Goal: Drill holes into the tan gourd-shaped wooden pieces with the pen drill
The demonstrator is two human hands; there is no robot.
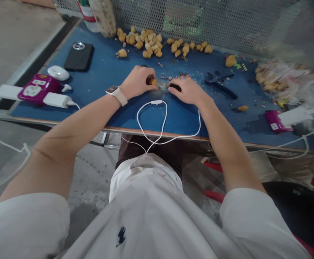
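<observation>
My left hand (138, 82) is closed, with thumb and fingers pinching a small yellow rounded piece (153, 82) just above the blue tabletop (113, 72). A short gap to the right, my right hand (185, 90) is curled low over the table, its thumb and fingertips drawn together. Something dark shows under its palm, but I cannot make out what it holds. Tiny coloured scraps (184, 76) lie scattered beyond the fingertips. To the right of that hand rest dark-handled cutting pliers (222, 85), touched by neither hand.
A pile of yellow rounded pieces (148, 39) lies along the perforated metal screen (213, 28). At left are a black phone (79, 57) and a purple power adapter (39, 88). A clear bag of pieces (278, 77) sits right. A looped white cable (164, 118) crosses the front edge.
</observation>
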